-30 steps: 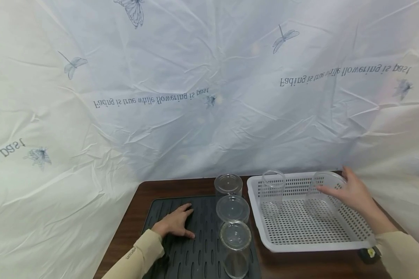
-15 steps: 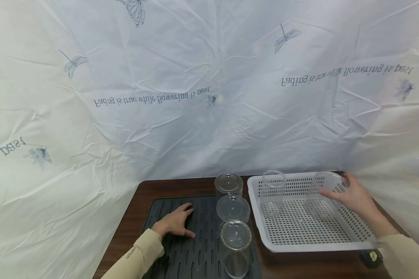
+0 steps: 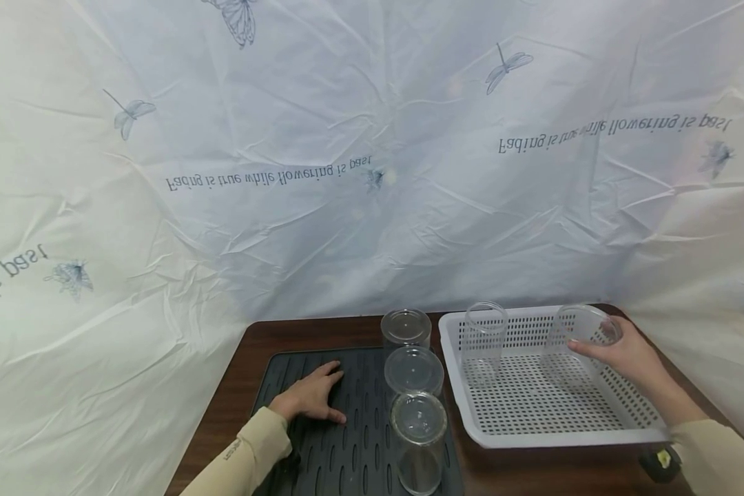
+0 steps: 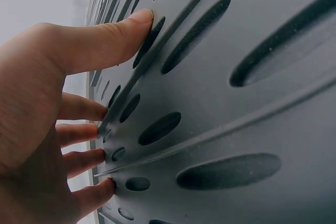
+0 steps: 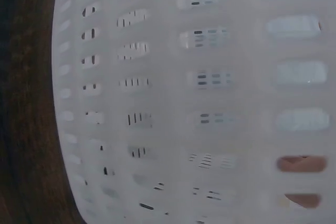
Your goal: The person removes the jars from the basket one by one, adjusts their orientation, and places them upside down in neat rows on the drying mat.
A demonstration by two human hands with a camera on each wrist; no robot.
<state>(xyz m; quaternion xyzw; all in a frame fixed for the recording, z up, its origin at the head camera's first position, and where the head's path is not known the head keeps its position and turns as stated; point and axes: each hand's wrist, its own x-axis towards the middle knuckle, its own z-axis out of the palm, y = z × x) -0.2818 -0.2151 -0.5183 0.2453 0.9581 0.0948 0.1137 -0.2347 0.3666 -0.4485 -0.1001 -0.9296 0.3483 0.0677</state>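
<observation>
In the head view my right hand (image 3: 626, 351) holds a wide clear glass (image 3: 570, 375) inside the white plastic basket (image 3: 558, 439), with the thumb on its near side and the fingers around its right side. A narrower clear glass (image 3: 483, 344) stands to its left in the same basket. My left hand (image 3: 310, 396) lies on the dark ribbed drying mat (image 3: 347, 455), fingers spread and nothing held. In the left wrist view those fingertips (image 4: 107, 184) touch the mat. The right wrist view shows mostly the basket's wall (image 5: 163, 98), with bits of skin behind its slots.
A column of clear glasses, the far one (image 3: 406, 327), the middle one (image 3: 413, 372) and the near one (image 3: 418, 441), stands along the mat's right side. The brown table (image 3: 223, 406) meets a white printed sheet (image 3: 322, 227). A small dark object (image 3: 660, 461) sits near the right sleeve.
My right hand's fingers have come down and in around the wide glass. The left hand and the glasses have stayed put.
</observation>
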